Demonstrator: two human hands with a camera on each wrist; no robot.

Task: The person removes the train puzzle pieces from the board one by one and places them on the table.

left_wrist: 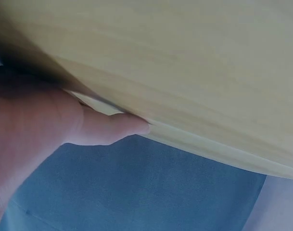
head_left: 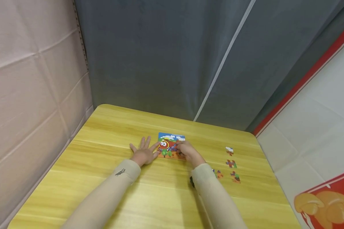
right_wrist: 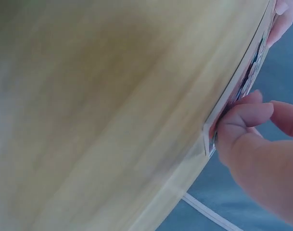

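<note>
Head view: the left hand [head_left: 143,153] lies flat on the yellow wooden table [head_left: 109,133], palm down, fingers straight and spread and pointing to the far side. Its thumb side touches the left edge of the jigsaw puzzle [head_left: 171,146], a small colourful picture with blue sky, white clouds and a red round figure, lying near the middle of the table. The right hand [head_left: 187,151] rests on the right part of the puzzle with its fingers curled down onto the surface; whether a piece sits under them cannot be told from here. Both forearms, in cream sleeves [head_left: 118,180], reach in from the near edge and angle toward each other. Well to the right of the puzzle lie loose pieces [head_left: 231,163], scattered apart from one another, one partly hidden behind the right sleeve. A grey curtain [head_left: 160,57] hangs behind the far edge of the table.

Left wrist view: the picture is close and blurred. The left hand [left_wrist: 50,120] presses against the table [left_wrist: 184,57], one straight finger lying along the wood; it grips nothing.

Right wrist view: the right hand [right_wrist: 257,144] has its fingers bent, their tips pinching at the near edge of the puzzle [right_wrist: 242,84], seen edge-on as a thin board on the table [right_wrist: 98,106].
</note>
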